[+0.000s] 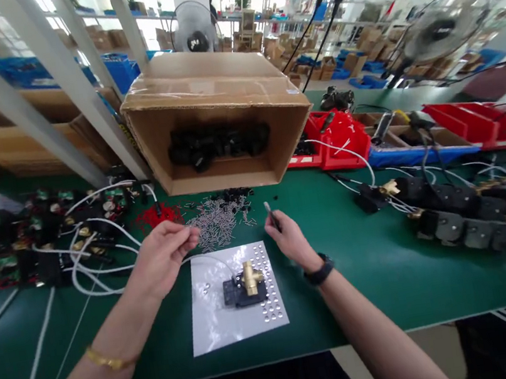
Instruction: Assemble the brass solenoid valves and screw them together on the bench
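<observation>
My left hand (165, 253) is closed in a pinch over the left edge of a pile of small metal pins (215, 222); whatever sits between its fingertips is too small to make out. In my right hand (290, 241) is a slim tool with a metallic tip (269, 211), pointing up and away. Between and below the hands lies a white sheet (216, 322) bearing rows of small round metal pieces (270, 288) near its right edge. A brass valve fitting (250, 277) on a black housing (233, 294) rests on the sheet, with a white cable attached.
An open cardboard box (213, 81) holding black parts stands behind the pins. Red pieces (158, 216) lie left of them. Wired assemblies (50, 232) crowd the left; black and brass units (466, 214) line the right, before red bins (343, 138).
</observation>
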Tool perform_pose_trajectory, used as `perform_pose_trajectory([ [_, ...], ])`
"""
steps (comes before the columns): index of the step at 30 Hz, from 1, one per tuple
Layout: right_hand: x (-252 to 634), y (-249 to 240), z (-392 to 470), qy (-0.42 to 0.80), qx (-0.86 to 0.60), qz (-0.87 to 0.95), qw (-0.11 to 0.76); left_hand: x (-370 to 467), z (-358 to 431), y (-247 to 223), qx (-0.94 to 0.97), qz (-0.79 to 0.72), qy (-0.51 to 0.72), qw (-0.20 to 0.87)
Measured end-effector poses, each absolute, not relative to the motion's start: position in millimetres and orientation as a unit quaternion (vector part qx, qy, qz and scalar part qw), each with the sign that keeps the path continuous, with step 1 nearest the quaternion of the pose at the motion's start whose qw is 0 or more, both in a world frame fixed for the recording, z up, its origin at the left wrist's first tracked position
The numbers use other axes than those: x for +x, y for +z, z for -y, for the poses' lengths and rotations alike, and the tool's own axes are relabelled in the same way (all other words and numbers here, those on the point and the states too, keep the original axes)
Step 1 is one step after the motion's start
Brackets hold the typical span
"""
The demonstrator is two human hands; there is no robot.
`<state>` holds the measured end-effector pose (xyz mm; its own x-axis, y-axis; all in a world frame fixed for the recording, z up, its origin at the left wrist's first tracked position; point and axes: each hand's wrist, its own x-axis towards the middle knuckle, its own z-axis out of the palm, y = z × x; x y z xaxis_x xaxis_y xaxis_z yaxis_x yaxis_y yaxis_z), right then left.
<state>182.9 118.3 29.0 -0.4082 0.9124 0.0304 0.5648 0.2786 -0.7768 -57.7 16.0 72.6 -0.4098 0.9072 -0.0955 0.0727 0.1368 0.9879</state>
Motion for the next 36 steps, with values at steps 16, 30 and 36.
perform_pose_trajectory([
  [16,210,13,6,0.474,-0.530,0.594,0.376,16,87,14,0.576,-0.629,0.512,0.104],
  [30,204,10,15,0.331,-0.506,0.711,0.359,29,84,10,0.623,-0.681,0.357,0.141],
  [36,201,8,18,0.284,-0.475,0.750,0.363,30,83,10,0.592,-0.690,0.384,0.162],
])
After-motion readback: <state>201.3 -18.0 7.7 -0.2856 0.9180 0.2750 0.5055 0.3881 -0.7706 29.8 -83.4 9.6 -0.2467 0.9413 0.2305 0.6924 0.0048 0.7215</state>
